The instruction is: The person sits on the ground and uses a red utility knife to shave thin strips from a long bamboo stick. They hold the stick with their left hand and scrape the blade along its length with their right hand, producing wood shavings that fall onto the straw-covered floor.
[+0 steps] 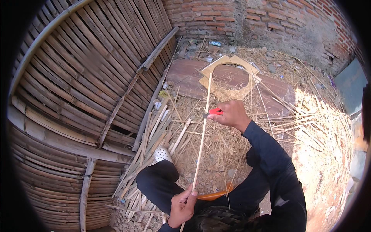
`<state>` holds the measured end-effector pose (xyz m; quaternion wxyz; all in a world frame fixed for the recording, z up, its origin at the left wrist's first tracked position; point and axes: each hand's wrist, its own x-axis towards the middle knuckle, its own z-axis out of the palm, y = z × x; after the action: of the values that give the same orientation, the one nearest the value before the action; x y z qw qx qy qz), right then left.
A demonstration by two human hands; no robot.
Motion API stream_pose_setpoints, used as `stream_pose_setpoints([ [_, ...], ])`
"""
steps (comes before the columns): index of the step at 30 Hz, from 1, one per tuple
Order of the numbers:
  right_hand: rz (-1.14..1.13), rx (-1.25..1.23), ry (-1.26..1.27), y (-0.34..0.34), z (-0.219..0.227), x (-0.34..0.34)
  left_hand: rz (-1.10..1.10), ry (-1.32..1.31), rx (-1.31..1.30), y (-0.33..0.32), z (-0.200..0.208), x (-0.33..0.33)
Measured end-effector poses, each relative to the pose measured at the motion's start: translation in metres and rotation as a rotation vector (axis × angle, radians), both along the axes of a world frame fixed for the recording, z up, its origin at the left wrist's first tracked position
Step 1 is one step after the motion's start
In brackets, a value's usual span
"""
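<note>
- Left hand (183,205) low in front of the person's lap; fingers wrapped around the long, thin, pale bamboo-like strip (198,162), gripping it near its lower end.
- Strip slants up and away from the left hand, past the right hand; far end lies over the frame's left side from where I stand. Can't tell if they touch.
- Person's legs in black trousers (156,181), knees bent and apart; smooth orange piece (216,194) between them, partly hidden, material unclear.
- White clog with round holes (162,154) on the left foot, just beside the loose strips.
- Right hand (234,114) further out, dark long sleeve (270,154) behind it; fingers closed on the small red-handled cutting tool (215,111).
- Tool's dark working end sits against the strip, partway along it. Exact blade shape too small to read.
- Heap of loose, flat, pale split strips (148,143) on the ground, left of the hands.
- Straw-coloured thin shavings (228,149) scattered over the ground.
- Tan, flat, angular-edged frame with a round opening (232,94) beyond the right hand, over the flat reddish-brown board (181,77).
- Slatted brown bamboo wall (89,77) at left; weathered red brick wall (208,15) at the back.
</note>
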<state>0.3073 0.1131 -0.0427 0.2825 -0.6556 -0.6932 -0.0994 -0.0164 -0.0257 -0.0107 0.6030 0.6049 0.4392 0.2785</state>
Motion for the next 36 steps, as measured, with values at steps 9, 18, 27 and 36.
stream_pose_setpoints([
  [9,-0.586,-0.103,0.367,0.015,-0.007,0.131,0.11,-0.006,-0.184,-0.014,0.001,-0.034],
  [18,0.201,-0.178,0.158,-0.034,0.003,-0.036,0.118,-0.33,-0.387,0.034,0.004,0.002],
  [27,0.352,-0.022,0.117,-0.047,0.012,-0.073,0.102,-0.548,-0.535,0.037,0.015,0.012],
  [36,0.173,-0.042,0.142,-0.029,0.012,-0.06,0.108,-0.527,-0.583,0.037,0.015,0.018],
])
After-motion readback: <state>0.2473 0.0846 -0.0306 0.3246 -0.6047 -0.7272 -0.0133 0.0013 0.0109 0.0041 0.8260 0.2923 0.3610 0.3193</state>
